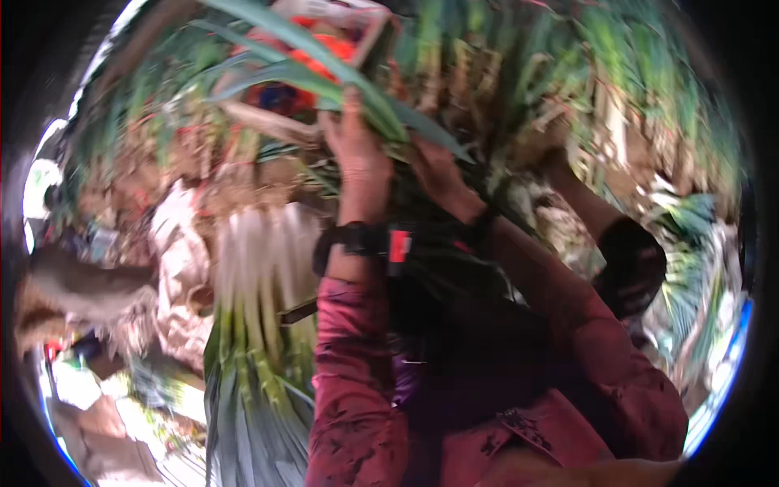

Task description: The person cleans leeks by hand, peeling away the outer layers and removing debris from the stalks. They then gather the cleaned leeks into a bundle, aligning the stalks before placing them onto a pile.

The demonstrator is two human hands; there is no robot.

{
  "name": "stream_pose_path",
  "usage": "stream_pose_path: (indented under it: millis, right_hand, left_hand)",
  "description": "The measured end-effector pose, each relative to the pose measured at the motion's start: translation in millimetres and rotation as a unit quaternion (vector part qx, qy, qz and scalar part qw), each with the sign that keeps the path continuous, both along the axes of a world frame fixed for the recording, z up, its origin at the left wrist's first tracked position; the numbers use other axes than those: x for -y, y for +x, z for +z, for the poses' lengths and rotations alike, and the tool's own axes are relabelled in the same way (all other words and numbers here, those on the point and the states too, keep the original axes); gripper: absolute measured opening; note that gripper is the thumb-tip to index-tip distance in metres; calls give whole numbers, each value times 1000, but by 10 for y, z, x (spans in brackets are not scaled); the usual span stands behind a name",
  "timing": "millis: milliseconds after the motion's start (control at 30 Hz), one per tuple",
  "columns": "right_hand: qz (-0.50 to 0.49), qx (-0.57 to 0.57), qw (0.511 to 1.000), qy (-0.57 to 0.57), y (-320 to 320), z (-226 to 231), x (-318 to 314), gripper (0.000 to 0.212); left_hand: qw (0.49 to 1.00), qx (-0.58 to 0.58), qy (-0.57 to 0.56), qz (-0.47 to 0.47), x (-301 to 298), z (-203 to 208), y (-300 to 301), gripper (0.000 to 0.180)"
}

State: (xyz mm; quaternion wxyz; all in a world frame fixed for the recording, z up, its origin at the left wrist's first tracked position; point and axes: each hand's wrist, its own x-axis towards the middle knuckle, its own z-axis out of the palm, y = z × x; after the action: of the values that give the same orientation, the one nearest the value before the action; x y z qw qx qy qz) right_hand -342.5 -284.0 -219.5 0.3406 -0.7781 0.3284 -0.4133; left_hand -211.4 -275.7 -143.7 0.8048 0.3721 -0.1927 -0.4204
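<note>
My left hand (360,158) is closed around a leek with long green leaves (296,36) that fan out to the upper left. Close beside it, my right hand (438,170) is closed at the lower end of the same leek; motion smears its fingers, and the leek's base is hidden. Left of my left forearm lies a bundle of leeks (264,316), white stalks toward the far side and green leaves toward me.
Beyond my hands stands a crate (272,122) with orange-red and blue items. Rows of leeks (625,73) stretch across the back. A pale crumpled sack (178,268) lies to the left. At the right is a limb with a dark cuff (633,264), with more leeks (690,260) beyond it.
</note>
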Motion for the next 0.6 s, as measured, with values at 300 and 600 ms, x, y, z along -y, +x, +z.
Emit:
stream_pose_path:
  millis: [300,600]
  right_hand:
    - [-59,172,982,54,-45,195,247,9]
    - [-83,246,830,494,-741,-31,219,29]
  left_hand:
    - [998,-54,-20,-24,114,-84,-175,42]
    - [992,-65,-14,-102,-68,72,-74,46]
